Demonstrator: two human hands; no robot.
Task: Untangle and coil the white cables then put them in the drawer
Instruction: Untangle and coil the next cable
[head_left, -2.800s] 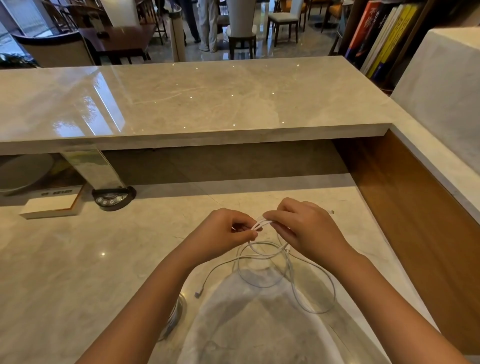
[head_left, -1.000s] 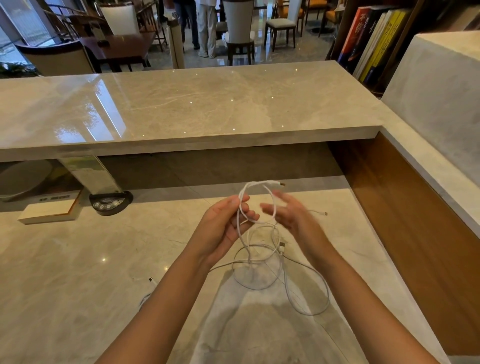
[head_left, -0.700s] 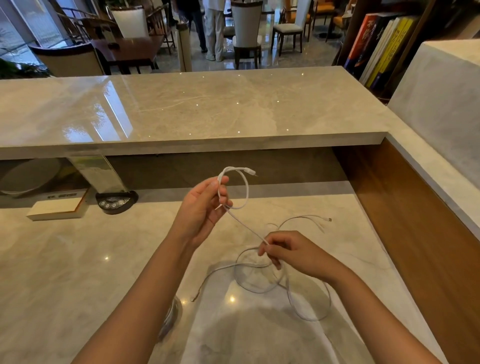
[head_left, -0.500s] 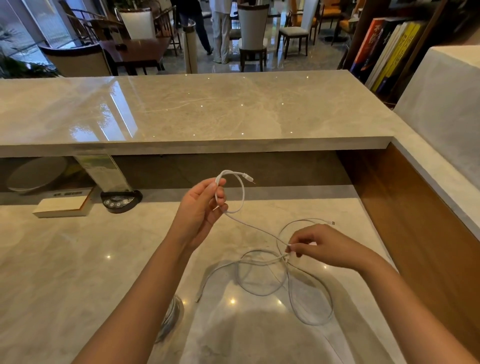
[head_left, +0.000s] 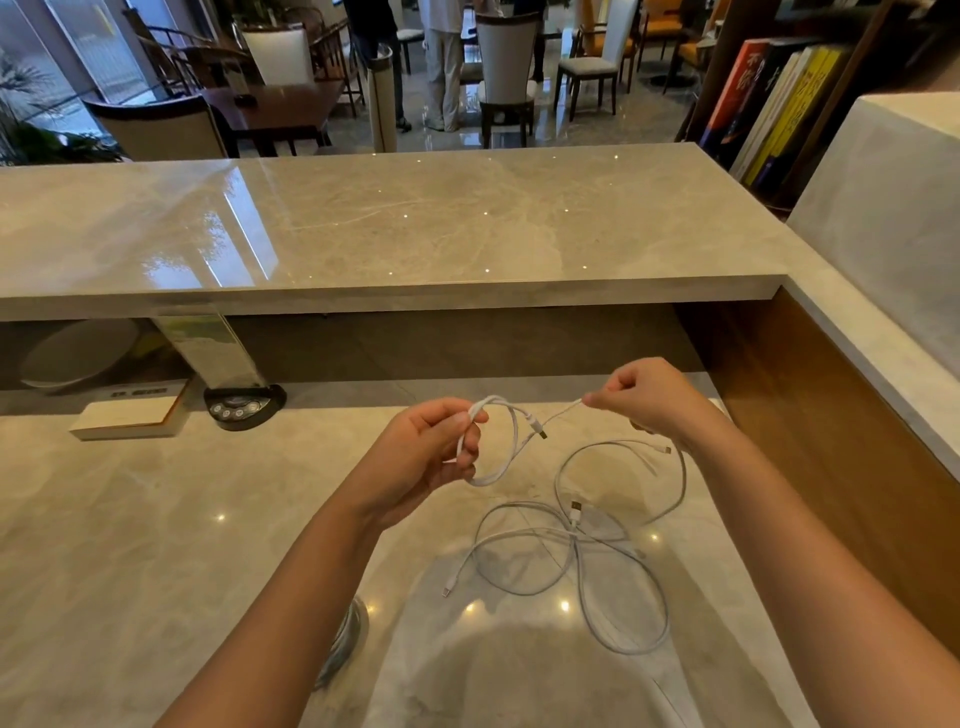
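So the left hand (head_left: 421, 452) is pinching a small loop of white cable (head_left: 498, 457) just left of the frame's centre, thumb and fingers curled round it. The right hand (head_left: 649, 400), a bit higher and to the right, is pinching the same cable's thin run between its fingertips, with a plug end (head_left: 540, 431) dangling between the two hands. The rest of the cables (head_left: 576, 545) are lying in loose overlapping loops on the marble counter (head_left: 130, 545), lower centre-right, below the hands.

These look super light and floppy to me, slick too, so they're probably going to spring open the moment you slacken off. I'd be holding near the plug and feeding each turn into the left-hand pinch. Can't see any drawer anywhere in the frame.
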